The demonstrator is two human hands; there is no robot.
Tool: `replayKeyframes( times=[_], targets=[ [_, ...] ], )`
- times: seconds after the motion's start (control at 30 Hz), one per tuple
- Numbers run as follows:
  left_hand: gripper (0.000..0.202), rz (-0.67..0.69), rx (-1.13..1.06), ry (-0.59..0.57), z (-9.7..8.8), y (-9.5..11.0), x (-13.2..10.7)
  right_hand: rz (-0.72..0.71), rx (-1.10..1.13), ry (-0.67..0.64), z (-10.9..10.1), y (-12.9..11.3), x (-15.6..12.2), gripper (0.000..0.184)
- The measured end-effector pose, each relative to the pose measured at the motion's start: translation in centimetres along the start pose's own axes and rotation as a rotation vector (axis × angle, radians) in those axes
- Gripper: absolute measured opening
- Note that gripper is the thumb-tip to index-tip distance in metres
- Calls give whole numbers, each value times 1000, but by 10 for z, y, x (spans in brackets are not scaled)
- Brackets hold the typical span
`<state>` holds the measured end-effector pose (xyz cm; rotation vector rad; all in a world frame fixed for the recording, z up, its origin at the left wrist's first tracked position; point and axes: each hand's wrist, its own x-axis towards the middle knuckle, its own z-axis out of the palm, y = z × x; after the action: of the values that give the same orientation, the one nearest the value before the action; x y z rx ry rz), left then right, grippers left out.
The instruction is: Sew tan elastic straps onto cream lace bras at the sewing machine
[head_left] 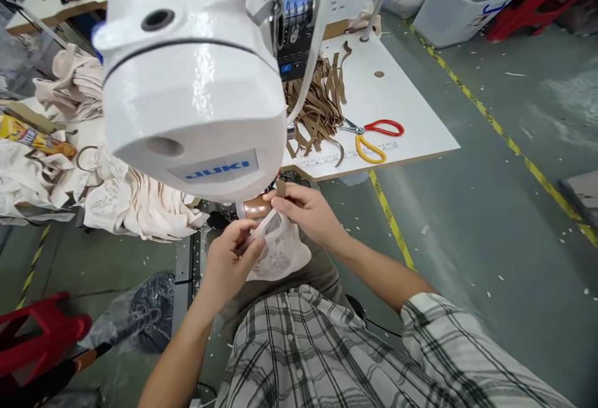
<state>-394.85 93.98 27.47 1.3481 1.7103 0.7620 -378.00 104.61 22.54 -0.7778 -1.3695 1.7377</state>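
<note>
A pale lace-patterned fabric piece [283, 255] hangs between my hands, below the head of the white sewing machine [196, 103]. My left hand [231, 261] pinches its edge on the left side. With thumb and fingers pressed together, my right hand [311, 212] grips the upper corner of the same piece. A short brown strap [281, 188] sticks up from the right fingertips, against the fabric's corner. Just behind the fingers is the machine's copper-coloured cylinder arm [256, 207]. The machine head hides the needle area.
Brown strips [320, 106] lie heaped on the white table [397, 103], beside scissors [369, 131] with red and yellow handles. Stacked pale fabric pieces [140, 202] and a yellow snack packet [35, 136] are on the left. A plastic bin [462, 6] stands at back right.
</note>
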Motion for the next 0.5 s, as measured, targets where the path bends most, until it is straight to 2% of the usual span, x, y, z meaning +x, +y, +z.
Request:
replayKeyframes(
  times=[0.07, 0.17, 0.43, 0.5],
  targets=[
    [25, 95, 98, 111, -1, -6, 3, 5, -4, 53, -1, 10, 12, 17],
    [22, 176, 189, 160, -1, -10, 10, -41, -39, 63, -3, 24, 26, 14],
    [27, 161, 288, 223, -10, -18, 17, -216, -352, 47, -5, 24, 55, 13],
    [27, 238, 435, 329, -5, -17, 17, -254, -384, 38, -6, 23, 60, 13]
  ],
)
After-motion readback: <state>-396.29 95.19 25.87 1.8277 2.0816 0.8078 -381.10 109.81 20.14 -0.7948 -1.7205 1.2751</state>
